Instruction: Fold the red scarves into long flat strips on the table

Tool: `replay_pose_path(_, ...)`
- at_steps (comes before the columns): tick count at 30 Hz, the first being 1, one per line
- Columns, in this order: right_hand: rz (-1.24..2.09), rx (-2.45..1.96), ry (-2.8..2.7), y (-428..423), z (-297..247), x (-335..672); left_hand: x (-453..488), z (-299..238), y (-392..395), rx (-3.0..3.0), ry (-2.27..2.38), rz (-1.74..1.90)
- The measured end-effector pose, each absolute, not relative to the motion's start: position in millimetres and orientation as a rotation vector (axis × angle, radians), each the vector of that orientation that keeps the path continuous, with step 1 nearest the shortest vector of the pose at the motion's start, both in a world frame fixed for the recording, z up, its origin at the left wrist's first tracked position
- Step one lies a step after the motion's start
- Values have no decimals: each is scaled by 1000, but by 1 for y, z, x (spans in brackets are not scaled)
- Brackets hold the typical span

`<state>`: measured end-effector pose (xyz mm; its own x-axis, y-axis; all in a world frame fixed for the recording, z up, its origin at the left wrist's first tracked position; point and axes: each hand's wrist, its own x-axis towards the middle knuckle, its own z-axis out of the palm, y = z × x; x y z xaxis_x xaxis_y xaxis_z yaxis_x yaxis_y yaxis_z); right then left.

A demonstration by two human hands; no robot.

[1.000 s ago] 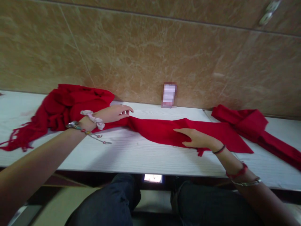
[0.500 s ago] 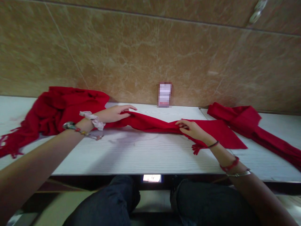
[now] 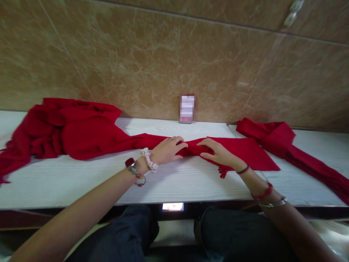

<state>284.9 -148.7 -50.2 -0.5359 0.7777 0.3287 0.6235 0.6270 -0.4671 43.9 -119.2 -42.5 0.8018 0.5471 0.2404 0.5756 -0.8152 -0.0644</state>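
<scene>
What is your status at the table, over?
Left hand and right hand both gripping red scarf at its narrow middle. Scarf bunched left, flat right, on white table. Second red scarf far right, apart.

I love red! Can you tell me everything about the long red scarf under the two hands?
The red scarf is a long, soft-looking cloth in plain deep red, lying across the white table. Its left part is bunched in loose folds. Its middle is gathered narrow and twisted. Its right end lies flat, with a small fringe at the near edge. The left hand and right hand lie on the narrow middle, fingertips nearly meeting. Whether they pinch it is unclear.
</scene>
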Motion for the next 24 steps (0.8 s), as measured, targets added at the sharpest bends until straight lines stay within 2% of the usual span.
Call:
replay_pose_path(6,50,-1184,-2554,-163,-47,284,58,-54,-124,-2688,-1004,-409)
replay_pose_path(15,355,-1361,-1987,-142,-70,303,52,-62,-133,-2648,-1104,-334)
replay_pose_path(24,287,-1136,-2360,-156,-57,305,45,-52,-132,-2626,-1041,-598)
